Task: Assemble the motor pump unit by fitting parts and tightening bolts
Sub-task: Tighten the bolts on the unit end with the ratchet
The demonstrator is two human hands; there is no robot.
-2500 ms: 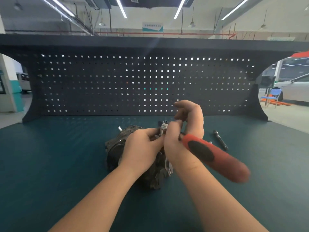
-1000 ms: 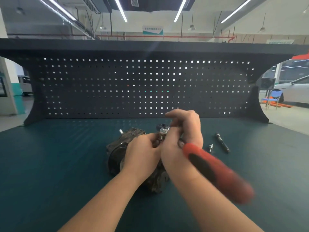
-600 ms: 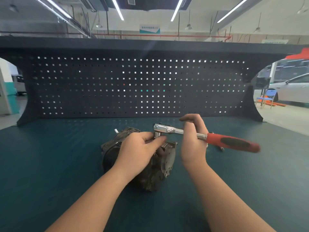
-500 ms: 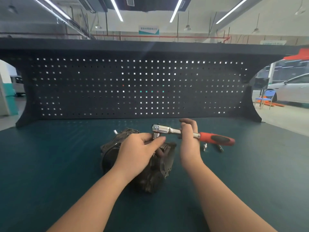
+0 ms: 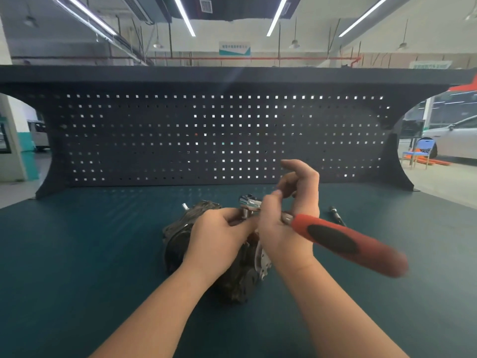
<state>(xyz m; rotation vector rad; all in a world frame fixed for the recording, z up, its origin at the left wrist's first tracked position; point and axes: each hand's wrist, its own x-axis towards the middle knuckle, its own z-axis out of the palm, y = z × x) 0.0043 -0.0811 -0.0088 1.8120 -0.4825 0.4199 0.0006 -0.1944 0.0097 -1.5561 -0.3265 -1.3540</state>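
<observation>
While my left hand [image 5: 219,233] curls over the top of the motor pump unit [image 5: 227,270], my right hand [image 5: 286,223] grips the metal shank of the ratchet wrench [image 5: 343,241], whose red handle juts out toward four o'clock, blurred. The unit sits at the middle of the dark teal bench mat [image 5: 77,254]. A dark extension bar [image 5: 335,215] lies on the mat at about two o'clock from it. At twelve o'clock stands a black pegboard [image 5: 154,135]; beyond it are ceiling strip lights [image 5: 184,16], and at three o'clock a blue chair [image 5: 419,151] beside a white car [image 5: 454,140].
</observation>
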